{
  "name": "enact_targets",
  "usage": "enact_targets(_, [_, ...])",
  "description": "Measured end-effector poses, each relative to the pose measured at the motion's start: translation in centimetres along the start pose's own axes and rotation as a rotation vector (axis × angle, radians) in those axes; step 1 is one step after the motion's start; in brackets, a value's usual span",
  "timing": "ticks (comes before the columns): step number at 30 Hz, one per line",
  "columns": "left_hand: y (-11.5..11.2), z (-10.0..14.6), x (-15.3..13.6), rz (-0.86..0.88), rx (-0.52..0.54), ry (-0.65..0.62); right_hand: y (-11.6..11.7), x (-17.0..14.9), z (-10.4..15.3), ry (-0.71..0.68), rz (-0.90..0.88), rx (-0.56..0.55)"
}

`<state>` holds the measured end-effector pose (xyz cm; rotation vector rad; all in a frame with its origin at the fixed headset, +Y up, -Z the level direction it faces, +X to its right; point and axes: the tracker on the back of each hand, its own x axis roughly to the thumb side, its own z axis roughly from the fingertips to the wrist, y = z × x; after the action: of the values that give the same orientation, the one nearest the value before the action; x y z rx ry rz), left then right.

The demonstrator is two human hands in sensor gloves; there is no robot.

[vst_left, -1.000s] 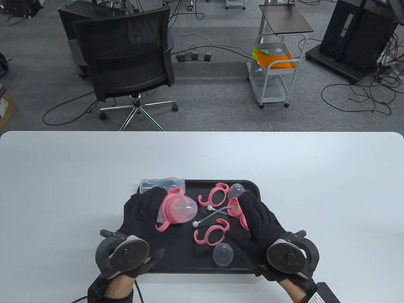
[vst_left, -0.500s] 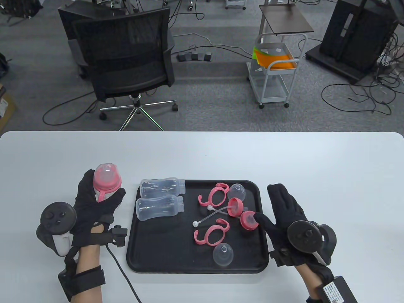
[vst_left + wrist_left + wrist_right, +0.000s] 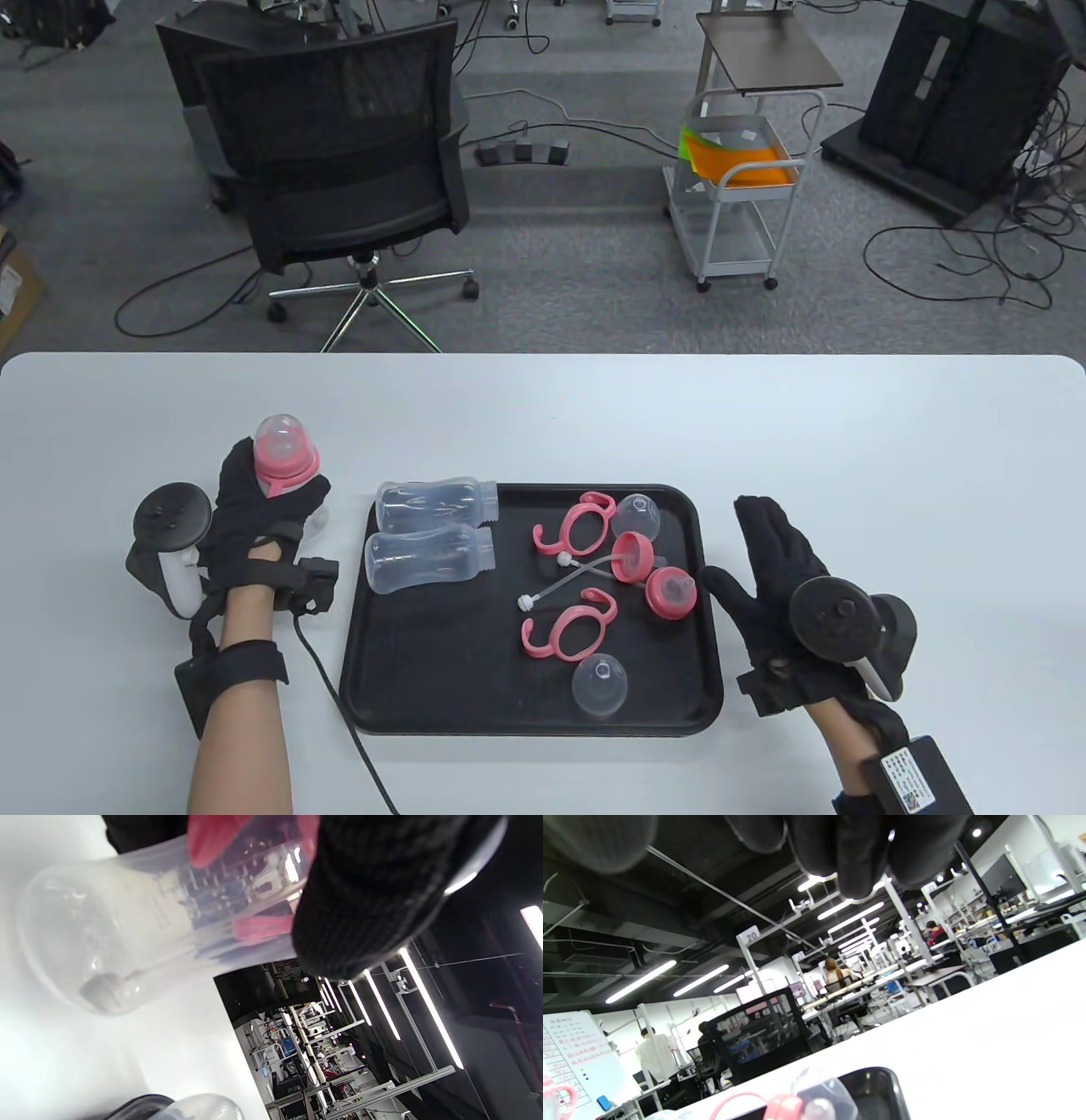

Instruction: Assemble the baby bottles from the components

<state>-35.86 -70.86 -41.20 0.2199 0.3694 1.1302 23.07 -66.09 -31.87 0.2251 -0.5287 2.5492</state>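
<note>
Done, by my count: one assembled baby bottle, standing left of frame on the counter, my left hand wrapped around it. Right hand spread flat, holding nothing. Remaining on tray: two bare bottles, handle rings, caps, teats.
</note>
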Motion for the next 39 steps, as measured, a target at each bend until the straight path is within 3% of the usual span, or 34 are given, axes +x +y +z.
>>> enact_targets(10, [-2.0,-2.4,-2.7,0.089,-0.054,0.069,1.0,-0.8,-0.2,0.014,0.026,0.046])
enact_targets(20, [-2.9,-1.2,-4.0,0.072,-0.037,0.045,1.4,-0.8,0.0,-0.003,0.064,0.067])
enact_targets(26, [-1.1,2.0,-2.2,-0.011,0.08,-0.08,1.4,-1.0,0.1,0.002,0.052,0.073])
enact_targets(33, [0.5,7.8,3.1,-0.252,0.284,-0.307,1.5,-0.8,0.1,-0.016,0.064,0.079])
enact_targets(36, [-0.7,10.1,5.7,-0.426,0.264,-0.481,1.6,-0.8,0.1,-0.018,0.061,0.086])
enact_targets(39, [-3.8,11.8,8.0,-0.675,0.144,-0.605,1.6,-0.8,0.1,-0.02,0.072,0.095])
